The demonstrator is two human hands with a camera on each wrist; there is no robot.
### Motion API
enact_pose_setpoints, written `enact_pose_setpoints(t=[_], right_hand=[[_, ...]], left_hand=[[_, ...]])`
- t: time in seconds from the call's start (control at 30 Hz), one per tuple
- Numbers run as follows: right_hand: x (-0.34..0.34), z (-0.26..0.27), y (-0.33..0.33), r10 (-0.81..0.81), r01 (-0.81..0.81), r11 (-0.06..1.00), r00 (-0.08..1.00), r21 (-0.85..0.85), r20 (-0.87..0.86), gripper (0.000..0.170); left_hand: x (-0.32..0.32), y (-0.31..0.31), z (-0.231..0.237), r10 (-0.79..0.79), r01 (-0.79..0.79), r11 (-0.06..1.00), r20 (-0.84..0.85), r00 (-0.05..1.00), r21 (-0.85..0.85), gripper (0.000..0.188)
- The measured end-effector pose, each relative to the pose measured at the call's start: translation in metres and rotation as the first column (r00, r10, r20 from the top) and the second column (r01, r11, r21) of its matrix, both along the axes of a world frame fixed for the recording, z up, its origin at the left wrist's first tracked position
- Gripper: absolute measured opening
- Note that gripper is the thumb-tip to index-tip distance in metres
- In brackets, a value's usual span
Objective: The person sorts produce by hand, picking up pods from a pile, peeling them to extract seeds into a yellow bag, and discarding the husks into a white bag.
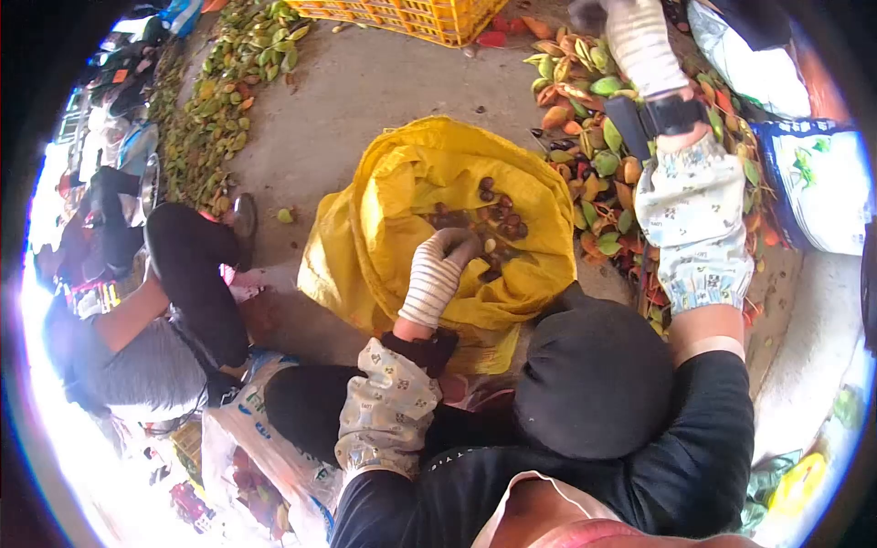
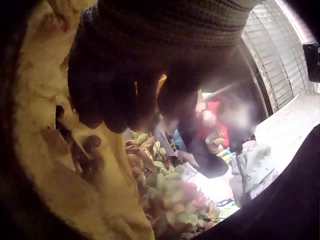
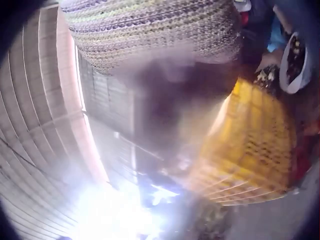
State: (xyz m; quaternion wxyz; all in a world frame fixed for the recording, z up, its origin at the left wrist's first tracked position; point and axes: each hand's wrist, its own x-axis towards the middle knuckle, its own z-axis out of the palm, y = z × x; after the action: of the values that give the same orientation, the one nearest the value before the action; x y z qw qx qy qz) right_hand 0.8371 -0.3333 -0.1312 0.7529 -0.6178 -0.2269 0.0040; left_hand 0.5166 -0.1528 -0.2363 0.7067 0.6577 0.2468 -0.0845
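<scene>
A yellow woven bag (image 1: 365,219) lies spread on the ground, with several dark brown nuts (image 1: 512,226) inside. Over it is my left hand (image 1: 440,274) in a striped, dark-fingered glove, its fingers bent downward near a pale piece (image 1: 491,245). In the left wrist view, light passes between the fingers of the left hand (image 2: 135,75), beside the yellow cloth (image 2: 110,185); no held item shows. My right hand (image 1: 630,41), gloved alike, reaches past the bag above a pile of green and orange husks (image 1: 605,164). Blur hides its fingers in the right wrist view.
A yellow plastic crate (image 1: 402,18) stands beyond the bag. More green husks (image 1: 219,119) lie at left, near another person's dark shoe (image 1: 245,228). A white printed sack (image 1: 813,183) is at right, and a plastic bag (image 1: 274,447) lies at lower left.
</scene>
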Motion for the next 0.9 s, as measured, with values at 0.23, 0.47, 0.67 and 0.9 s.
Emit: enact_pose_setpoints(t=[0.23, 0.47, 0.67, 0.9], right_hand=[[-0.047, -0.183, -0.086, -0.195, 0.377, -0.116, 0.898, -0.919, 0.394, 0.055], [-0.067, -0.207, -0.101, -0.172, 0.258, -0.049, 0.95, -0.965, 0.262, 0.047], [-0.069, -0.191, -0.125, -0.199, 0.117, 0.181, 0.977, -0.976, 0.08, 0.049], [-0.08, -0.16, -0.069, -0.148, -0.15, -0.206, 0.982, -0.967, -0.121, 0.091]], left_hand=[[-0.006, -0.004, -0.04, -0.132, 0.145, 0.986, -0.142, 0.981, 0.086, 0.021], [0.002, -0.008, -0.036, -0.146, 0.165, 0.976, -0.137, 0.98, 0.139, 0.021], [-0.003, -0.01, -0.046, -0.165, 0.187, 0.964, -0.124, 0.978, 0.19, 0.024], [-0.001, -0.012, -0.06, -0.205, 0.229, 0.946, -0.122, 0.971, 0.23, 0.026]])
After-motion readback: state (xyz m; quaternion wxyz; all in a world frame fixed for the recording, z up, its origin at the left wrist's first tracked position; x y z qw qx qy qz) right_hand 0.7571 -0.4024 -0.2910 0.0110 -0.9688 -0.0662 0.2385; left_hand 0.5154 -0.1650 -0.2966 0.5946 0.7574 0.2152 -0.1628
